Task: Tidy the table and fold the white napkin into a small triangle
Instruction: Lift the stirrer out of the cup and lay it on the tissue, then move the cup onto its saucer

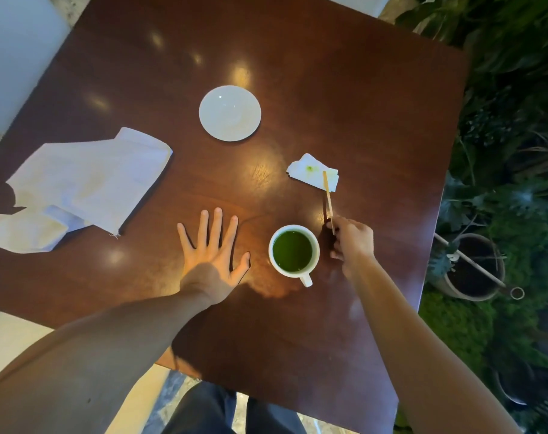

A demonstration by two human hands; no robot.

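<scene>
The right hand [351,242] is pinching a wooden stick [328,195] beside the cup [293,250]; the left hand [213,249] is lying flat, fingers spread. Tidying is going on, I think. The white napkin [84,183] is waiting, crumpled, far left, needing both hands next.

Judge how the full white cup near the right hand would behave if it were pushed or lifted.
The cup holds green liquid close to its rim, so a quick push would probably slosh it onto the table. It looks like glazed ceramic, likely heavy for its size and breakable. Its small handle faces the person, so lifting by that handle seems steadier than sliding it.
</scene>
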